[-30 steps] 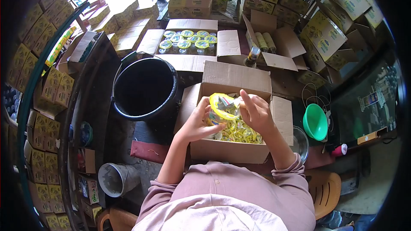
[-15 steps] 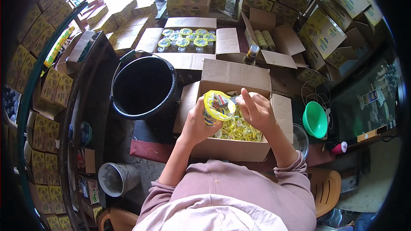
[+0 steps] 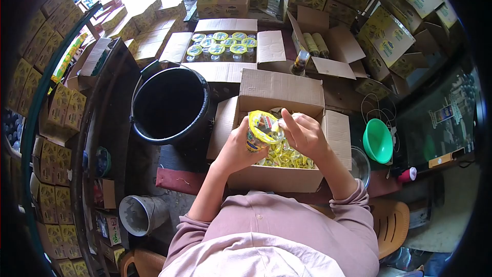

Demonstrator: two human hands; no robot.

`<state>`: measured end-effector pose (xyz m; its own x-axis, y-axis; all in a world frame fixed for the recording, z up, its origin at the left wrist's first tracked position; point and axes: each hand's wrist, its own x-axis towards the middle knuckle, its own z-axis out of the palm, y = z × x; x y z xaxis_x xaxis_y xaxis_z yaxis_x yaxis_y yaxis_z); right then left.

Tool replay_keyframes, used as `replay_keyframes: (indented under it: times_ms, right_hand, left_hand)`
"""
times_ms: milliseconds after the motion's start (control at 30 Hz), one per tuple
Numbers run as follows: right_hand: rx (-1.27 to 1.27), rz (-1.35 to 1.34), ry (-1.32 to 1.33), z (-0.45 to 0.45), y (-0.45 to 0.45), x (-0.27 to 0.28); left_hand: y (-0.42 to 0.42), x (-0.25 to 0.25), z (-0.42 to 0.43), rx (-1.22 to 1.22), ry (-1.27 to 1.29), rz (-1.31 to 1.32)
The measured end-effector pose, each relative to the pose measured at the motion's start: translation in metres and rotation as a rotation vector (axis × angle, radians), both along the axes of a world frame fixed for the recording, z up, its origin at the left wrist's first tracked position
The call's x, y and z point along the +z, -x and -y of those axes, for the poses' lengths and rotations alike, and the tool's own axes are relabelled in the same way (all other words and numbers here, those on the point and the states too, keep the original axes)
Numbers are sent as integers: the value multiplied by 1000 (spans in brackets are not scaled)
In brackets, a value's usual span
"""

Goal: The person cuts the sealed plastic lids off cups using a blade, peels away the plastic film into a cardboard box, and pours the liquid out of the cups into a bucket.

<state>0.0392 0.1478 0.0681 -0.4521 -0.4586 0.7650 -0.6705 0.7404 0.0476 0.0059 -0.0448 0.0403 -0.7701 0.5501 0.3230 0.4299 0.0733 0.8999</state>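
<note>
left hand grasps the yellow-rimmed container; right hand at its 3 o'clock, finger hold indiscernible; a slackened left grasp could spill it onto packets at 5 o'clock

A dusty mauve shirt with a small front button, sleeves bunched near the elbows, paler pink cloth draped over it
</note>
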Motion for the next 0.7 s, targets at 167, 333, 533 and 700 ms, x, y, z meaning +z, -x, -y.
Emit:
replay_keyframes:
  times_ms: [167, 333, 533, 700]
  right_hand:
    - [5, 18, -10, 0, 0, 2]
    - [17, 18, -28, 0, 0, 1]
    - [31, 47, -33, 1, -2, 6]
    - [49, 35, -45, 0, -4, 5]
  left_hand:
    - [5, 0, 5, -108, -5, 70]
    - [12, -11, 7, -246, -82, 202]
    - [10, -16, 7, -410, -108, 348]
    - [15, -13, 11, -485, -70, 427]
